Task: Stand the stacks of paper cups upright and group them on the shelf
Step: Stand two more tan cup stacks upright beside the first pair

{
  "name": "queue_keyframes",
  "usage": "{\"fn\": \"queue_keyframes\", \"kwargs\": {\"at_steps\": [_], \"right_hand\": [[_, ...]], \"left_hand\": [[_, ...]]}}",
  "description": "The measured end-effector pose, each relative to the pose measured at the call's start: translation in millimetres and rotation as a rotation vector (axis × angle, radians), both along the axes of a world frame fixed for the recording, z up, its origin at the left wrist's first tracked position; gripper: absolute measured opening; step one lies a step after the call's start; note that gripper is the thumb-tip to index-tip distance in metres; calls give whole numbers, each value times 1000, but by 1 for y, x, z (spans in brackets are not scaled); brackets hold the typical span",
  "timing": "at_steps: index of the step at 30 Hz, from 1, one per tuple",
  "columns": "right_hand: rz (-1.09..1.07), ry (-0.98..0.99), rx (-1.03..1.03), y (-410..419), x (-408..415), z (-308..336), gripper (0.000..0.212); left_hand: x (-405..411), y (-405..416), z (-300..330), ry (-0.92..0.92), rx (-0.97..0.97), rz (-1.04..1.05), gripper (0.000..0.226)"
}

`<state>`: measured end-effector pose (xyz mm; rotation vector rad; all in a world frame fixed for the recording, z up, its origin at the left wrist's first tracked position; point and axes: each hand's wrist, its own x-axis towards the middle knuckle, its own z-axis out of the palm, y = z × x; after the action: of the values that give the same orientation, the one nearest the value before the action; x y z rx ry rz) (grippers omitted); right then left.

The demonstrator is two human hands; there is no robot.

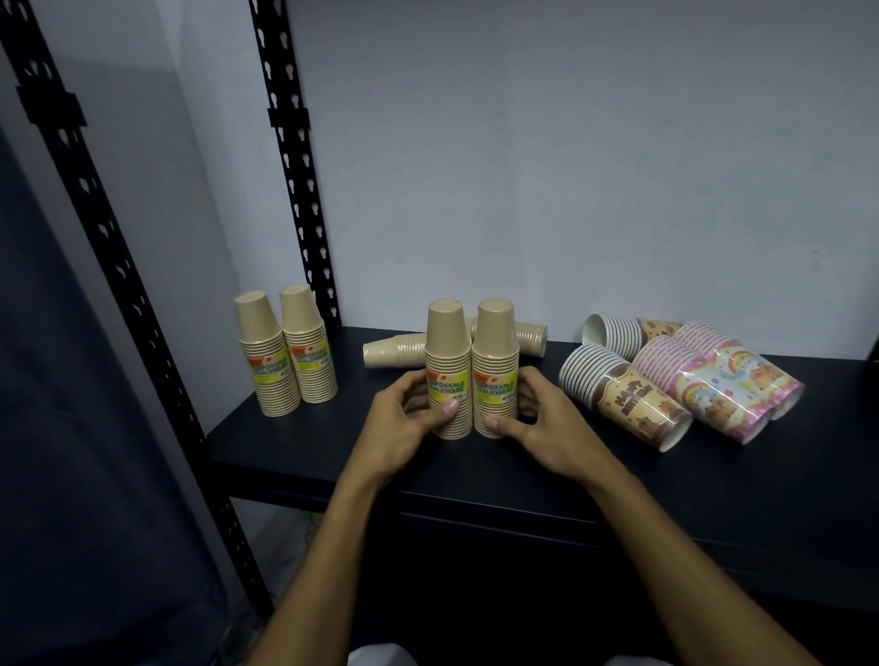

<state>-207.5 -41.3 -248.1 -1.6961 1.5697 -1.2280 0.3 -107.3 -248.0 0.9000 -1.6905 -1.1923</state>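
1. Kraft-paper pair [473,369] stands upright mid-shelf [306,459]; our left hand [407,422] and right hand [538,419] curl round it.
2. We judge the next move slides this pair left, beside the standing pair [288,352]; bare shelf lies between.
3. Behind the held pair, lying stacks [395,350] remain; right of it, printed stacks [687,379] lie near the shelf's front edge.

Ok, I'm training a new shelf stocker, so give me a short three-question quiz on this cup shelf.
1. True or false: both hands hold upright tan stacks.
2. How many tan stacks stand upright in all?
3. The printed stacks at the right: A upright, B lying, C boxed?

Key:
1. True: the left hand and right hand each grip one of the middle stacks.
2. Four, counting the far-left pair.
3. B: the printed stacks lie on the shelf.
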Motion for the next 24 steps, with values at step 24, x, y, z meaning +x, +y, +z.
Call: {"fn": "queue_keyframes", "kwargs": {"at_steps": [24], "right_hand": [[235,204,46,-62,134,10,59]], "left_hand": [[127,11,4,-208,-202,479,63]]}}
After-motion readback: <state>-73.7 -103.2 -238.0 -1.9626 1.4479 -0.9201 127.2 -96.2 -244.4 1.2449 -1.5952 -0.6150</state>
